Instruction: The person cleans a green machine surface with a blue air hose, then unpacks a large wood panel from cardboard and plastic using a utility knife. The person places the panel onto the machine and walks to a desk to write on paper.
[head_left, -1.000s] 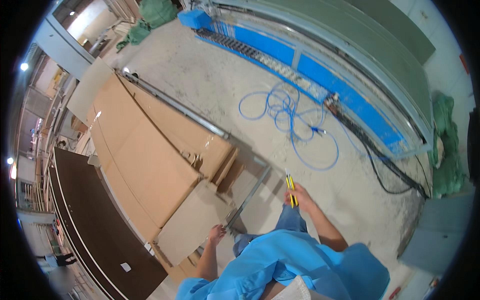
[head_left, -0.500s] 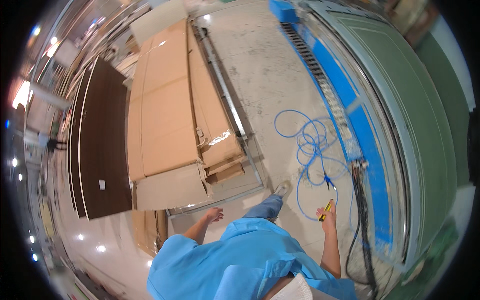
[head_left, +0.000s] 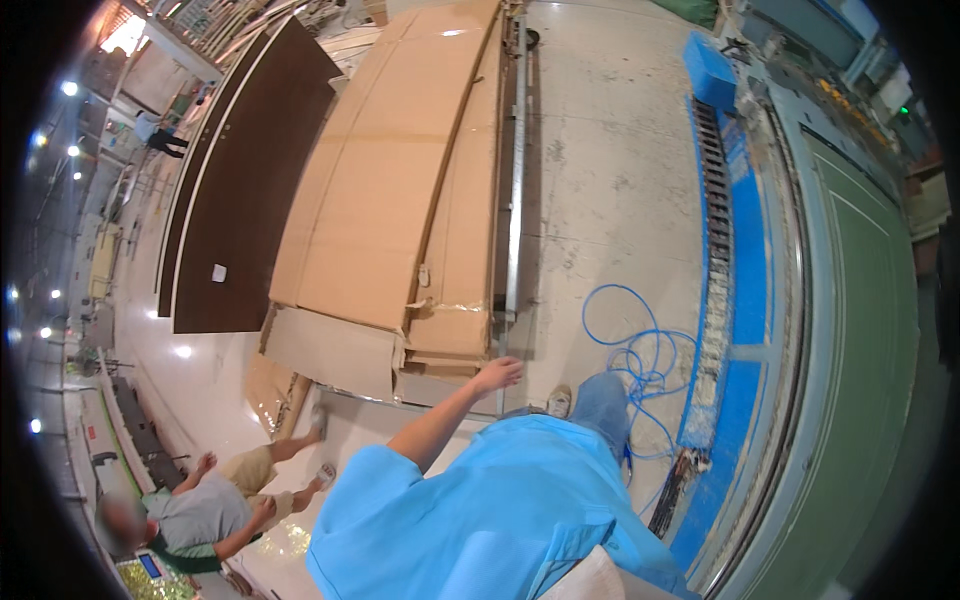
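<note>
My left hand [head_left: 497, 375] hangs in front of my body, its fingers loosely stretched and nothing in them. It appears over the near end of a large stack of flat brown cardboard [head_left: 385, 170], close to the metal frame [head_left: 517, 190] along the stack's right side; touching cannot be made out. My right hand is out of sight, hidden by my blue shirt. Ahead of my right leg lies a tangle of thin blue hose [head_left: 650, 365] on the floor.
Dark brown panels [head_left: 250, 190] stand left of the cardboard. A co-worker in a grey shirt [head_left: 205, 510] walks at the lower left; another person [head_left: 155, 135] is far left. To my right runs a long machine with a blue base, a cable chain [head_left: 714, 190] and a green panel [head_left: 880, 330].
My view has turned and moved forward. My left hand has swung ahead. My right hand, which held a yellow tape measure, has gone out of view. A co-worker has appeared at lower left.
</note>
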